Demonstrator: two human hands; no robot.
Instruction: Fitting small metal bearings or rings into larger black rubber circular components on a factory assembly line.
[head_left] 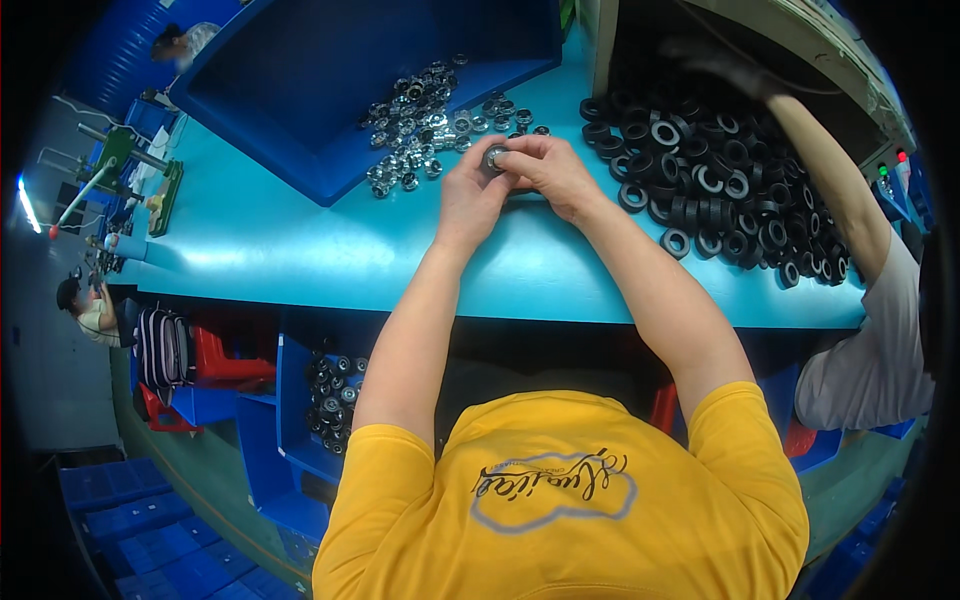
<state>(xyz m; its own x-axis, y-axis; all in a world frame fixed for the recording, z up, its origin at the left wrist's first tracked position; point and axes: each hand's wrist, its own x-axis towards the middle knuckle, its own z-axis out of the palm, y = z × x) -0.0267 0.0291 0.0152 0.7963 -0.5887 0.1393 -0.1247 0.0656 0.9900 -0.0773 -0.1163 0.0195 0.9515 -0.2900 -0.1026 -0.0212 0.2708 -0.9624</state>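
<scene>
My left hand and my right hand meet above the table, fingers closed around a small toy wheel. It looks like a dark ring with a shiny silver centre. My left fingers hold it from the side, and my right thumb and fingertips press on its face. Just beyond my hands lies a loose heap of shiny silver wheel hubs, partly inside a tilted blue bin. To the right spreads a large pile of black rubber tyres. Something dark shows under my right hand, too hidden to name.
The blue bin rests on the turquoise table. A co-worker's gloved hand reaches over the tyres at right. A green hand press stands at far left. Below the table edge, a blue box holds several wheels.
</scene>
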